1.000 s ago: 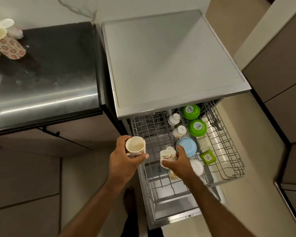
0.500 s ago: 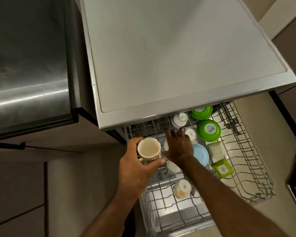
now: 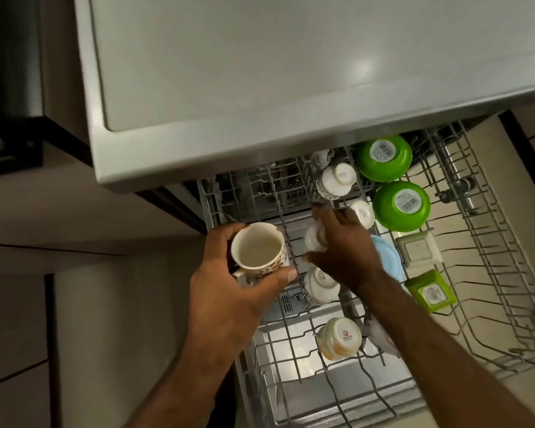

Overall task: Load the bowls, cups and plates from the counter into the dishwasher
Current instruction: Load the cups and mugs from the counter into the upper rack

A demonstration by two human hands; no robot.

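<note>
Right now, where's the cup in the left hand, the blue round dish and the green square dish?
cup [image 3: 258, 249]: head view, its pale inside.
blue round dish [image 3: 389, 257]: head view, the part showing beside the wrist.
green square dish [image 3: 431, 292]: head view, the label on its back.

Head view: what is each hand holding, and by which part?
The left hand grips the patterned mug round its wall, mouth up. The right hand holds a white cup by its side, between thumb and fingers, over the rack.
</note>
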